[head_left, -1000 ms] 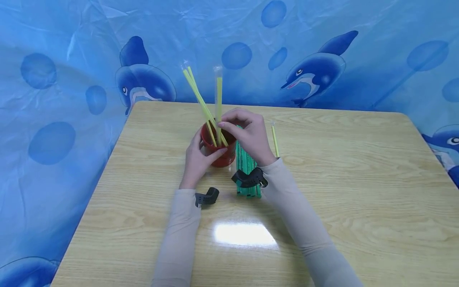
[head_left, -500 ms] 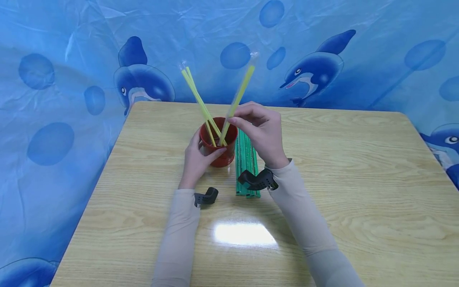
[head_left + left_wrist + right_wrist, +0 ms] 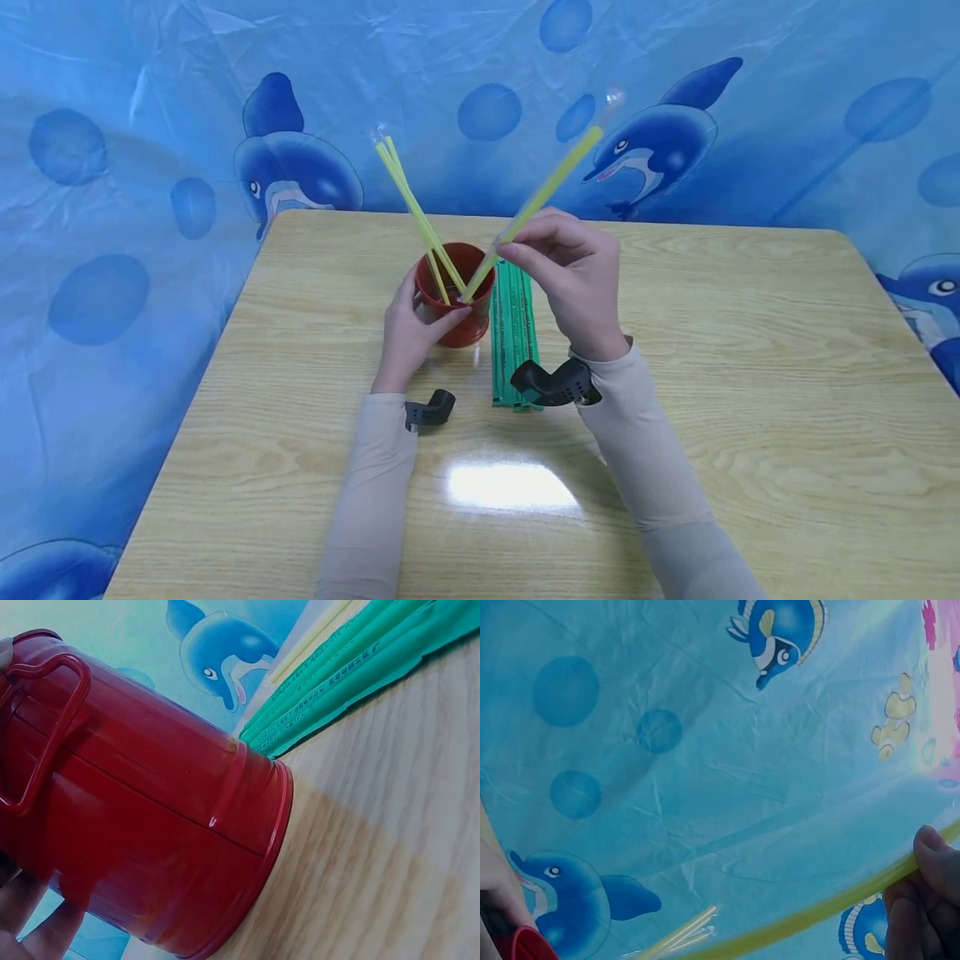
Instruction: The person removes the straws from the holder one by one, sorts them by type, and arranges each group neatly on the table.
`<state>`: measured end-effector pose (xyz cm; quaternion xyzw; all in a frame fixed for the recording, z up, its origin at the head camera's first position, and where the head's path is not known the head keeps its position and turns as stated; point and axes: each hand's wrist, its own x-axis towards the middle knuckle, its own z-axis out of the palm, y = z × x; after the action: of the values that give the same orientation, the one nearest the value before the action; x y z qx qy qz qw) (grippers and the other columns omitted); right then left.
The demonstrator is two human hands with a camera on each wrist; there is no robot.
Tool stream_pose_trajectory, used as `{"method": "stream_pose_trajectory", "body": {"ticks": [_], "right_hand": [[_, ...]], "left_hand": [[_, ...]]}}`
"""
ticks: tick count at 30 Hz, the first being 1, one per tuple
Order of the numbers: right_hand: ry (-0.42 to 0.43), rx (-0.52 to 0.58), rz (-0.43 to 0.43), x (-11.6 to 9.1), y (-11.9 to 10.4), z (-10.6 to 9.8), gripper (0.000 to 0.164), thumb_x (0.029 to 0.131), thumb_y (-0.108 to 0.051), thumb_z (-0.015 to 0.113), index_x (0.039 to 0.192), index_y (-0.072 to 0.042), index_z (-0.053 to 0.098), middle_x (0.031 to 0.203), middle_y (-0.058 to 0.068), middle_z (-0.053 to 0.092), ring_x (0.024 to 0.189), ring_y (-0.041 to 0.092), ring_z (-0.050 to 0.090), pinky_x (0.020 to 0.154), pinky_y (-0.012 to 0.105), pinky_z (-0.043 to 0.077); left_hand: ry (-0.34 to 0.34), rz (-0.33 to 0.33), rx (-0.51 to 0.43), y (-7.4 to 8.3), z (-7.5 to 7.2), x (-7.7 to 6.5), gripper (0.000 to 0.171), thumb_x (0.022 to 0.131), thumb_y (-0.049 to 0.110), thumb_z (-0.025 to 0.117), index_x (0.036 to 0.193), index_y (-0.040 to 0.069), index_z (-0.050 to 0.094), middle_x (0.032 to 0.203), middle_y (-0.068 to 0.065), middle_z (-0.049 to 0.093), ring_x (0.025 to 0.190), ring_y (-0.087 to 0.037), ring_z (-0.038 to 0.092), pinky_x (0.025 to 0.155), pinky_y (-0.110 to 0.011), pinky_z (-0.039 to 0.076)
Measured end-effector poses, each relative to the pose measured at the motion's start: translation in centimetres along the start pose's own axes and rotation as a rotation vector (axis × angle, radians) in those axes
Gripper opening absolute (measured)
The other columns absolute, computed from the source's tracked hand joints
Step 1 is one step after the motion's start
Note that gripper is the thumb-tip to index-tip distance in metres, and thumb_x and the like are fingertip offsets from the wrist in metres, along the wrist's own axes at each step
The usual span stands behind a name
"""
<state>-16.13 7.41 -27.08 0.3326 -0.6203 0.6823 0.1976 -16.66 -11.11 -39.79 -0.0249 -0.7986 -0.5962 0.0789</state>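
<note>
My left hand (image 3: 411, 337) holds a red cup (image 3: 477, 321) upright on the table, thumb at the near rim and fingers round its left side. The left wrist view shows the cup's side handle (image 3: 75, 694). Between thumb and fingertips, my right hand (image 3: 583, 279) pinches a plastic-wrapped yellow straw (image 3: 555, 179). That straw leans far right, its lower end inside the cup. Other wrapped yellow straws (image 3: 408, 196) stand in the cup, leaning left. Right of the cup lie several long green packets (image 3: 513, 333), side by side.
The wooden table (image 3: 750, 375) reaches a blue dolphin-print sheet (image 3: 487, 50) at the back. In the left wrist view another yellow straw (image 3: 311, 641) lies beyond the green packets. Each wrist carries a black camera mount (image 3: 431, 410).
My right hand has moved to the right, tipping the pinched straw from upright to a steep rightward lean. Its lower end stays in the cup. My left hand keeps its hold.
</note>
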Motion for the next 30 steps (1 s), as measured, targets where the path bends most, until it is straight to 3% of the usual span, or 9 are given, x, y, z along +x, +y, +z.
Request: {"method": "stream_pose_trajectory", "body": {"ticks": [3, 10, 13, 19, 30], "right_hand": [[0.018, -0.002, 0.01, -0.1, -0.4, -0.4, 0.002, 0.082, 0.009, 0.066, 0.083, 0.01, 0.067, 0.079, 0.007, 0.065, 0.07, 0.018, 0.062, 0.067, 0.03, 0.053], [0.041, -0.049, 0.07, -1.0, -0.7, -2.3, 0.004, 0.083, 0.0, 0.07, 0.083, -0.003, 0.072, 0.079, 0.009, 0.066, 0.069, 0.019, 0.062, 0.068, 0.029, 0.053], [0.062, -0.07, 0.105, -1.4, -0.7, -3.2, 0.003, 0.082, 0.002, 0.07, 0.084, 0.0, 0.072, 0.08, 0.008, 0.067, 0.07, 0.016, 0.063, 0.069, 0.028, 0.053], [0.095, -0.054, 0.159, -1.8, -0.7, -4.5, 0.018, 0.08, 0.017, 0.062, 0.085, 0.003, 0.071, 0.081, 0.004, 0.069, 0.071, 0.015, 0.064, 0.072, 0.028, 0.055], [0.137, -0.042, 0.261, -2.7, -1.0, -6.6, 0.013, 0.081, 0.013, 0.065, 0.084, 0.003, 0.072, 0.08, 0.008, 0.069, 0.071, 0.019, 0.064, 0.073, 0.027, 0.055]], "left_hand": [[0.002, 0.004, 0.001, 0.1, 0.0, 0.0, 0.083, 0.078, 0.03, 0.078, 0.146, 0.012, 0.033, 0.139, -0.005, 0.045, 0.13, -0.017, 0.039, 0.106, -0.038, 0.035], [0.004, 0.019, -0.012, 0.1, 0.0, -0.2, 0.083, 0.078, 0.029, 0.078, 0.146, 0.011, 0.033, 0.139, -0.007, 0.045, 0.129, -0.019, 0.04, 0.105, -0.039, 0.037], [0.002, 0.018, -0.018, 0.0, 0.0, -0.2, 0.083, 0.078, 0.028, 0.078, 0.146, 0.011, 0.033, 0.14, -0.007, 0.045, 0.13, -0.02, 0.04, 0.105, -0.04, 0.037], [-0.002, 0.014, -0.03, 0.4, -0.1, -0.2, 0.082, 0.079, 0.025, 0.078, 0.146, 0.011, 0.032, 0.14, -0.007, 0.044, 0.13, -0.019, 0.039, 0.106, -0.04, 0.036], [-0.004, 0.025, -0.045, -0.1, 0.0, -0.2, 0.083, 0.079, 0.027, 0.078, 0.146, 0.013, 0.032, 0.141, -0.005, 0.044, 0.13, -0.017, 0.039, 0.105, -0.038, 0.036]]}}
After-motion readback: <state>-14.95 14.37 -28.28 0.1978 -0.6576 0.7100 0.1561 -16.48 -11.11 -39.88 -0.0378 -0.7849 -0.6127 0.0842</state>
